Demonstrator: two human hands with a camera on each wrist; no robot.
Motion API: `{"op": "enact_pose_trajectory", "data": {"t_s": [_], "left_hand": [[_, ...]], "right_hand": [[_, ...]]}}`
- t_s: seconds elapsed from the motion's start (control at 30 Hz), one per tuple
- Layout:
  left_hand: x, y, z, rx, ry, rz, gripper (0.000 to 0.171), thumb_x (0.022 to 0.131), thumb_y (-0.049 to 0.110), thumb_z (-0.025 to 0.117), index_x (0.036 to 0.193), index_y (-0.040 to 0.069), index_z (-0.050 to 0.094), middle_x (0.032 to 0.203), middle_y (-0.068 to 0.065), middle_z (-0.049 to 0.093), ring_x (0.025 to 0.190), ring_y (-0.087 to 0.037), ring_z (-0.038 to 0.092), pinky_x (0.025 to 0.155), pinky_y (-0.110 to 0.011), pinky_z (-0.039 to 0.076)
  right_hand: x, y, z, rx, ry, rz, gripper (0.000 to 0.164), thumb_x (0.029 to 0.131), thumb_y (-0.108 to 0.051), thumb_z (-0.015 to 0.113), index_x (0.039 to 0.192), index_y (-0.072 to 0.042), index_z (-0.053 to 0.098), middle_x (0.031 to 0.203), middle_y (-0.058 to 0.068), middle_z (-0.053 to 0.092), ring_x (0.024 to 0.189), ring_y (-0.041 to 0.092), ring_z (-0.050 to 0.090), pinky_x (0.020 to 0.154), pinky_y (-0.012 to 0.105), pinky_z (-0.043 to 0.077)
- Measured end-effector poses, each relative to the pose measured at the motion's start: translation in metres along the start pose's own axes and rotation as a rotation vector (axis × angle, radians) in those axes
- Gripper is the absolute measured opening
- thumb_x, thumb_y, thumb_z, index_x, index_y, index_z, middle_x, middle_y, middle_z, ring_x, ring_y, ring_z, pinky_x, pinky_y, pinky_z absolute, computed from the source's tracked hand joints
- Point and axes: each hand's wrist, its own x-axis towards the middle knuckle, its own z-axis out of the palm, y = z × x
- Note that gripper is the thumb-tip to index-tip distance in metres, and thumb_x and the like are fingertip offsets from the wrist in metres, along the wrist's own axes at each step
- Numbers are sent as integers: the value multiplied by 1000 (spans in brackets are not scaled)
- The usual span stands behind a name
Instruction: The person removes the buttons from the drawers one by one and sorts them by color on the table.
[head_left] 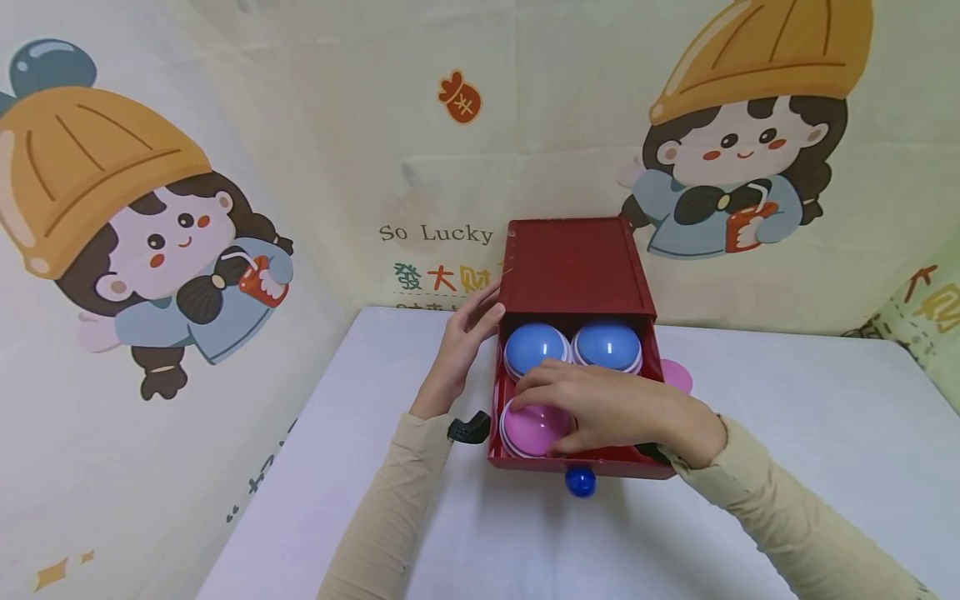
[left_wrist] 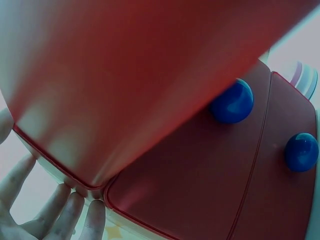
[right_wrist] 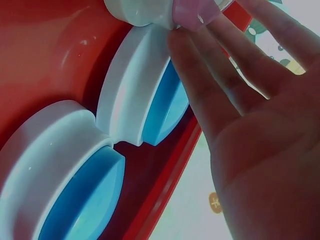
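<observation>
A red drawer cabinet (head_left: 573, 267) stands on the white table with its top drawer (head_left: 525, 467) pulled out. Inside, two white round jars with blue domed lids, one left (head_left: 534, 343) and one right (head_left: 609, 343), sit at the back. A round jar with a pink lid (head_left: 536, 432) lies at the drawer's front left. My right hand (head_left: 618, 408) reaches over the drawer and grips that pink-lidded jar, thumb and fingers on opposite sides of its lid. My left hand (head_left: 459, 354) rests against the cabinet's left side, fingers extended; its fingertips (left_wrist: 75, 197) touch the edge.
A pink round lid (head_left: 677, 377) shows on the table right of the cabinet, partly hidden. Blue knobs are on the pulled drawer (head_left: 581, 482) and on the lower fronts (left_wrist: 301, 152). Behind the table hangs a printed cloth (head_left: 330, 167).
</observation>
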Motion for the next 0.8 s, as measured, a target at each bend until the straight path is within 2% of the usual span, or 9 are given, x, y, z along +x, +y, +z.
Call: {"op": "enact_pose_trajectory", "data": {"t_s": [0.47,0.8], "left_hand": [[0,0,-1,10,-9,3,44,92,34,56,134,29,47,132,4,49,119,-16,47,94,-38,43],[1,0,0,8,7,-10,45,90,38,58,133,30,48,132,4,50,119,-15,48,94,-37,44]], "right_hand": [[0,-1,-1,-24,1,-10,60,70,-35,79,125,-23,57,124,-5,51,117,13,41,86,35,49],[-3,-1,-5,-13,22,-39,56,73,-33,76,125,-22,57,125,-6,50,119,12,40,92,36,45]]}}
